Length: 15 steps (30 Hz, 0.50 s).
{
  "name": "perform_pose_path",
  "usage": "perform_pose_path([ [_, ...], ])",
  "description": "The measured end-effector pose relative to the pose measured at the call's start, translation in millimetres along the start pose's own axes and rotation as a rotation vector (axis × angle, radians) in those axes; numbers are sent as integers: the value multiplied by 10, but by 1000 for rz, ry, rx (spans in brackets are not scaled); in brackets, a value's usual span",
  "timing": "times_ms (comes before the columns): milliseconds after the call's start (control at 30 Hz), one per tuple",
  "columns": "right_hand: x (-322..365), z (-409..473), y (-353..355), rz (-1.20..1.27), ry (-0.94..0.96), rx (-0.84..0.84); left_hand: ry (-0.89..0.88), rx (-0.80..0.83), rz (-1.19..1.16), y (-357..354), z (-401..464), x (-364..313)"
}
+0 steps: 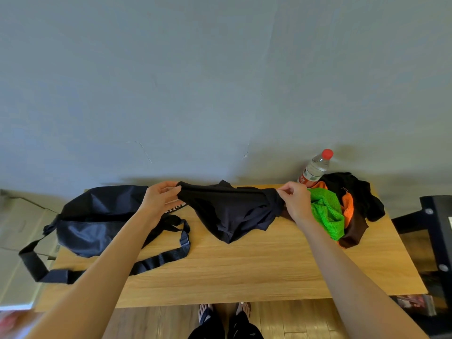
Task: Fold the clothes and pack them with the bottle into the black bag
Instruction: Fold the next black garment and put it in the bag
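A dark navy garment (232,211) hangs stretched between my hands above the wooden table (244,270), its lower part sagging onto the tabletop. My left hand (160,199) grips its left end and my right hand (294,200) pinches its right end. The black bag (97,216) lies on the table's left side, its strap (156,261) looping toward the front. A heap of clothes sits at the right: a green mesh piece (326,211), an orange piece (348,207) and a black piece (354,192). A clear bottle (315,168) with a red cap stands behind the heap.
A grey wall rises right behind the table. A black metal frame (435,228) stands to the right of the table. Cardboard (22,228) lies on the floor at the left. My feet (225,314) show below the table's front edge.
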State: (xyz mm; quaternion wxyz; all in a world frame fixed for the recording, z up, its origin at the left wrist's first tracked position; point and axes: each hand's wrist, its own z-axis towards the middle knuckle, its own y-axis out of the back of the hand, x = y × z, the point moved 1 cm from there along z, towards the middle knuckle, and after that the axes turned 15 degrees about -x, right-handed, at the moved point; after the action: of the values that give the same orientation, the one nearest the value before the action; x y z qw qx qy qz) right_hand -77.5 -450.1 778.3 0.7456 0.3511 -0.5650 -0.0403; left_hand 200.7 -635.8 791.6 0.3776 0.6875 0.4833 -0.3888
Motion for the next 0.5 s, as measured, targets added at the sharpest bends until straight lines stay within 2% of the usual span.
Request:
perform_pose_path([
  [200,3,80,58,64,-94,-9,-7,0,-61,19,-5,-61],
  [333,110,99,167,225,-205,27,-18,-23,-97,27,12,-125],
  [500,188,193,305,320,-220,38,-73,-28,-99,5,35,-262],
])
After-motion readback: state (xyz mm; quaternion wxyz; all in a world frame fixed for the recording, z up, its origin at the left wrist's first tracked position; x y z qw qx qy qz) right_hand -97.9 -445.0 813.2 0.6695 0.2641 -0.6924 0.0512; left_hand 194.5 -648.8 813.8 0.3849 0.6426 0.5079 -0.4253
